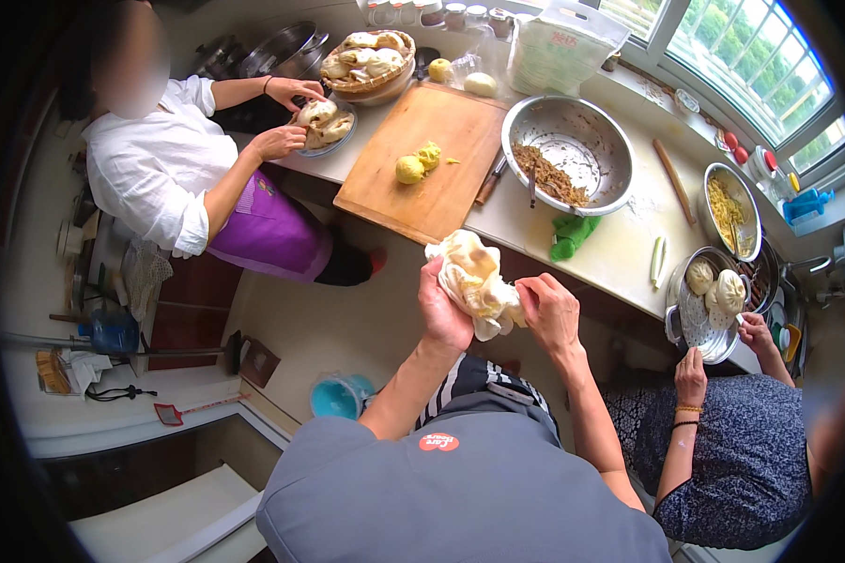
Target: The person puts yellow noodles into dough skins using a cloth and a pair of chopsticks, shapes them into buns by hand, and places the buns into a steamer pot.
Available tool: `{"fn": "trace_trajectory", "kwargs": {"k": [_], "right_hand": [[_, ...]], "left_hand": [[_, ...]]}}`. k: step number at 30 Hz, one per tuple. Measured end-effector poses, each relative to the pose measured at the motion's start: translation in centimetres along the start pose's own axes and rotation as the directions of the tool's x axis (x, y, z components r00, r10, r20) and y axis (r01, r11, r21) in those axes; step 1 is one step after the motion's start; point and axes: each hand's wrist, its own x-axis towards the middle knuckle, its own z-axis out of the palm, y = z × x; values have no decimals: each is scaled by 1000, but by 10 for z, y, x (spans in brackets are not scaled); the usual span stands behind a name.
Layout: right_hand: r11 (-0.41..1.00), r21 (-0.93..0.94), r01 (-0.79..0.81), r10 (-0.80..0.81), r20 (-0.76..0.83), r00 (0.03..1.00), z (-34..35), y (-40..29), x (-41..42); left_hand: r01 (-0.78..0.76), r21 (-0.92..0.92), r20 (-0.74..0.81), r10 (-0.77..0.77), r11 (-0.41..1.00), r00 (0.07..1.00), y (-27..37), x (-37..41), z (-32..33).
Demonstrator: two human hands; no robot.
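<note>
A crumpled white cloth [480, 278] with yellowish stains is held in the air just off the counter's front edge. My left hand [448, 310] grips its left side from below. The fingertips of my right hand [553, 310] pinch its right-hand edge. Whether anything is inside the folds I cannot tell. Beyond the cloth, a wooden cutting board [380, 151] bears a round yellow-green lump [410, 169] with a looser clump [429, 155] against it, both apparently pressed shredded vegetable.
A steel bowl of brown filling [609, 144], a knife [491, 181], a green cloth [574, 236] and a rolling pin [674, 171] are on the counter. One person at left touches filled buns [324, 127]; another at right handles a steamer pot [676, 320]. A turquoise bucket [336, 396] stands below.
</note>
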Motion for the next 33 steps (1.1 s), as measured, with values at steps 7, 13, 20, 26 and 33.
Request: {"fn": "trace_trajectory", "kwargs": {"k": [7, 13, 20, 26, 33], "right_hand": [[1000, 8, 23, -23, 12, 1000, 5, -1, 1], [999, 25, 29, -29, -4, 1000, 8, -3, 5], [815, 489, -312, 351, 13, 936, 27, 2, 3], [-726, 593, -348, 110, 600, 793, -7, 4, -9], [-657, 753, -36, 409, 396, 822, -7, 54, -128]], "left_hand": [[-36, -4, -32, 35, 999, 999, 3, -1, -6], [-67, -15, -10, 67, 998, 998, 9, -9, 4], [8, -19, 55, -7, 1000, 998, 2, -10, 22], [230, 303, 83, -266, 925, 960, -34, 1, 38], [-665, 740, 489, -761, 102, 427, -94, -7, 34]]}}
